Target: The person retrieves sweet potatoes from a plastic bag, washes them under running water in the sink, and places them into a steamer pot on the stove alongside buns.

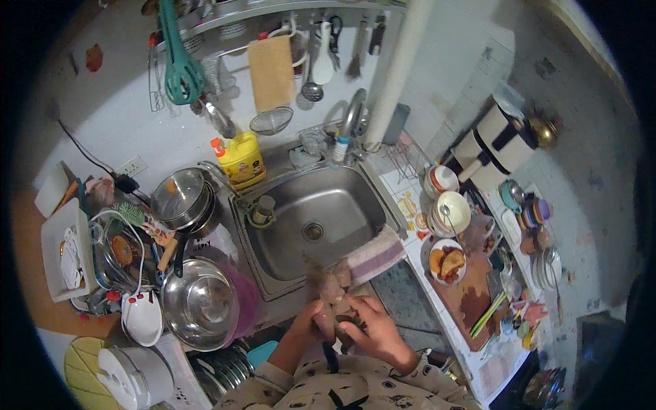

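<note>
Close to my body, at the front edge of the steel sink (353, 184), my hands are together around a blurred brownish thing (330, 289). I cannot tell what it is. My left hand (316, 319) grips it from the left. On the other side, the thumb and fingers of my right hand (376, 325) close on it. A striped cloth (376, 256) hangs over the sink's front right corner, just beyond my hands. Inside the basin, a small cup-like item (263, 210) sits at the left wall.
A large steel bowl (197, 302) and stacked pots (182, 197) crowd the left side. Yellow detergent bottle (243, 161) and faucet (353, 115) stand behind the sink. At right are a plate of food (447, 261), stacked bowls (451, 212) and a cutting board (469, 307) with green stalks (487, 315).
</note>
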Demonstrator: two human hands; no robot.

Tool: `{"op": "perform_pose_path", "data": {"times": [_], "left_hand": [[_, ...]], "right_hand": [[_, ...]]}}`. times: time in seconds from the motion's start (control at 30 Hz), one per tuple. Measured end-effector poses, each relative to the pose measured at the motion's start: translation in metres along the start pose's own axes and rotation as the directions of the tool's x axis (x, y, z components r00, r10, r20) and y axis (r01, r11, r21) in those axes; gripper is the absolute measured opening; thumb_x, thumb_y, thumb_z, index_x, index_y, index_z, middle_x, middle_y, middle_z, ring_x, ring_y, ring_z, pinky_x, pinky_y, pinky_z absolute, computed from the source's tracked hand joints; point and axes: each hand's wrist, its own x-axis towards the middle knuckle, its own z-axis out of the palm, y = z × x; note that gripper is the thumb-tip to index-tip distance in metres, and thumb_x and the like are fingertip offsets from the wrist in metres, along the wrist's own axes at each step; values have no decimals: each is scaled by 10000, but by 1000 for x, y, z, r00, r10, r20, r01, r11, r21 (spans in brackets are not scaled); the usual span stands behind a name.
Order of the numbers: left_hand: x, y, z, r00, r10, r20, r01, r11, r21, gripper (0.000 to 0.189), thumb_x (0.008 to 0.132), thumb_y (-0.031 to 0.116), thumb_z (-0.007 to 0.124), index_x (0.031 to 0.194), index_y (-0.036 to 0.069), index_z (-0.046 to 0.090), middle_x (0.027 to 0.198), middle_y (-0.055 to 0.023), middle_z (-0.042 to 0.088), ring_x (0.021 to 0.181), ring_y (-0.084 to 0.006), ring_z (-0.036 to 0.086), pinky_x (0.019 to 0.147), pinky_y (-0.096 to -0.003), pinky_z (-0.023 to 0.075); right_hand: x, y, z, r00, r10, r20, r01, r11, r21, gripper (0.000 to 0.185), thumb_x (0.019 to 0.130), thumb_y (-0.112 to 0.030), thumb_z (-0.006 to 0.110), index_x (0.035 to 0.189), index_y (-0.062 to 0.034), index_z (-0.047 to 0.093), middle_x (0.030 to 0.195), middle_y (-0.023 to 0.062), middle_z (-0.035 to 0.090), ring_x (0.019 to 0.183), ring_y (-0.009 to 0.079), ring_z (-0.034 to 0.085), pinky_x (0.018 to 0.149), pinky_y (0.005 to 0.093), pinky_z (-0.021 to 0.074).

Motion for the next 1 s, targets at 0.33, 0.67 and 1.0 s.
{"op": "perform_pose_path", "data": {"times": [0.33,0.67,1.0], "left_hand": [[-7,16,-17,874,481,-65,-485,871,-79,705,900,506,600,1439,78,442,1396,-146,532,1257,-334,532,1067,-479,437],[84,47,22,697,676,-238,-650,736,190,916,846,519,642,1561,140,211,1501,-188,382,1404,-330,388,1123,-487,379],[95,33,29,771,561,-301,-636,660,-400,927,863,572,557,1572,101,190,1534,-199,356,1432,-319,360,1160,-458,330]], "right_hand": [[103,45,11,973,-131,188,65,944,323,364,971,-246,634,1271,-40,631,1101,104,660,974,219,638,837,324,514],[380,243,-111,946,321,-42,-226,747,625,224,1015,-316,565,1036,-99,615,769,-36,540,575,34,471,475,197,368],[483,325,-87,875,389,-287,-253,874,414,417,1003,-472,544,1025,-57,572,755,25,565,603,122,526,504,310,409]]}}
